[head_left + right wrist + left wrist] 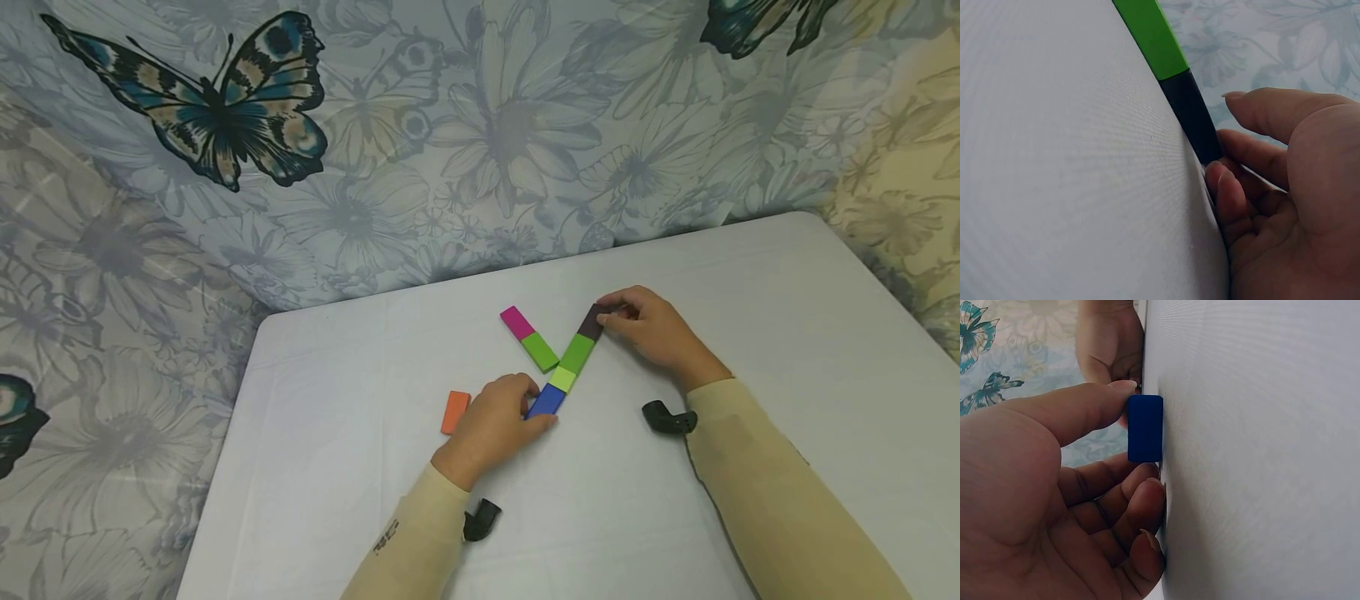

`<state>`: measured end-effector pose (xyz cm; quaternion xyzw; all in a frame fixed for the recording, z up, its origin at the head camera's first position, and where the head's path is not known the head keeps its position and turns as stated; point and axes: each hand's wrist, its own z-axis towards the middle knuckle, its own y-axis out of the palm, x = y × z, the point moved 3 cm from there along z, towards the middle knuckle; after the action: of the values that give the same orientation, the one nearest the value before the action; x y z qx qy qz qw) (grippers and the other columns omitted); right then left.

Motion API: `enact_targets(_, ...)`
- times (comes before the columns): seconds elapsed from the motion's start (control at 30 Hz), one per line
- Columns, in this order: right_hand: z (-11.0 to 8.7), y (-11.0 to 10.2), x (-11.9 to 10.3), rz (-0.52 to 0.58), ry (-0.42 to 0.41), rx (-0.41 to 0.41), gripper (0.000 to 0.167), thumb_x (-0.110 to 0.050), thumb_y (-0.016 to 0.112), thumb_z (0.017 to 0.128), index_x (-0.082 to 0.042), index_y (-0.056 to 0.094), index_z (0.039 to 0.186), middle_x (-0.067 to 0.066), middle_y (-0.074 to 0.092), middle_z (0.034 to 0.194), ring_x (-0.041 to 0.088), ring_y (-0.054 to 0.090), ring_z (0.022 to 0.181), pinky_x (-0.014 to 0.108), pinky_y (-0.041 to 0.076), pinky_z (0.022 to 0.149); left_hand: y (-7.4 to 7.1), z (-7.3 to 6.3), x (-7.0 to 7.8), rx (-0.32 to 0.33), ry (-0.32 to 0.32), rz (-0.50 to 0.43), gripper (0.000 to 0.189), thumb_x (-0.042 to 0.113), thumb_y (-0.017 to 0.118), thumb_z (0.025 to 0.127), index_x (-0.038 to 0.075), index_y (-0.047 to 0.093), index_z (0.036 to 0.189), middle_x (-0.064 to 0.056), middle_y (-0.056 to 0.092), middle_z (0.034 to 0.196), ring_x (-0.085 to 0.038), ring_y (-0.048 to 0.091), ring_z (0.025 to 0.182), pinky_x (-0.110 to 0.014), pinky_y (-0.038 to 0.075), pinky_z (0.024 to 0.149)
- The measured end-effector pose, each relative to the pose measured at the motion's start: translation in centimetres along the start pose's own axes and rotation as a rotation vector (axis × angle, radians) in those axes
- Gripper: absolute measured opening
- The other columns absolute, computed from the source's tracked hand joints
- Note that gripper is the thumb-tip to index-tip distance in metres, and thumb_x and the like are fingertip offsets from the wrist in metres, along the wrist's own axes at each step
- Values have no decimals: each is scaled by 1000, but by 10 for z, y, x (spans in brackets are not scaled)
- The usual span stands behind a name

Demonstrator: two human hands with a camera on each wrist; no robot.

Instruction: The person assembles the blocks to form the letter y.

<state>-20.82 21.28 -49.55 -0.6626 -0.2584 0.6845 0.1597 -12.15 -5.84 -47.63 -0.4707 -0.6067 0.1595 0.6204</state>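
Observation:
In the head view, a slanted row runs from a blue block (547, 400) through a yellow-green block (562, 379) and a green block (577, 354) to a dark, nearly black block (591, 322). My left hand (491, 417) pinches the blue block at the near end, thumb on one side and fingers on the other. The left wrist view shows the blue block's (1145, 429) end face between them. At the far end, my right hand (651, 329) touches the dark block (1192, 112) with its fingertips; its thumb stands apart in the right wrist view.
A magenta block (517, 322) and another green block (540, 352) lie end to end, angled toward the row. An orange block (455, 412) lies left of my left hand. The white table (337, 400) meets a flower-patterned wall (375, 183) behind. Black wrist devices (667, 418) show beside both sleeves.

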Motion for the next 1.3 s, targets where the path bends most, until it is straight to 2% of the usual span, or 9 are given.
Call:
enact_targets(0.73, 0, -1, -1, -1, -15, 5, 39, -28, 70, 109, -2, 70, 138, 17, 62, 131, 31, 54, 111, 49, 41, 96, -4, -4, 3, 19, 3, 11, 39, 34, 87, 96, 9, 73, 122, 5, 60, 89, -10, 56, 77, -27, 50, 65)
enact_targets(0.97, 0, 0, 0, 0, -4, 4, 39, -28, 69, 109, -2, 70, 138, 17, 62, 131, 32, 54, 111, 49, 41, 96, -20, -7, -5, 84, -5, 12, 37, 35, 85, 98, 11, 74, 123, 6, 61, 91, -13, 58, 83, -30, 52, 74)
enact_targets(1.13, 1, 1, 1, 2, 8, 8, 38, -27, 70, 108, -3, 70, 138, 16, 62, 126, 32, 53, 109, 49, 41, 95, -38, -11, -12, 120, -43, -29, 37, 34, 83, 100, 10, 73, 126, 5, 62, 94, -16, 59, 84, -35, 53, 75)
enact_targets(1.3, 2, 1, 3, -1, 4, 10, 38, -27, 70, 108, -3, 70, 138, 16, 62, 127, 32, 53, 110, 49, 41, 95, -51, -13, -18, 166, -25, -91, 39, 30, 83, 100, 8, 72, 129, 3, 64, 99, -17, 61, 85, -37, 54, 76)
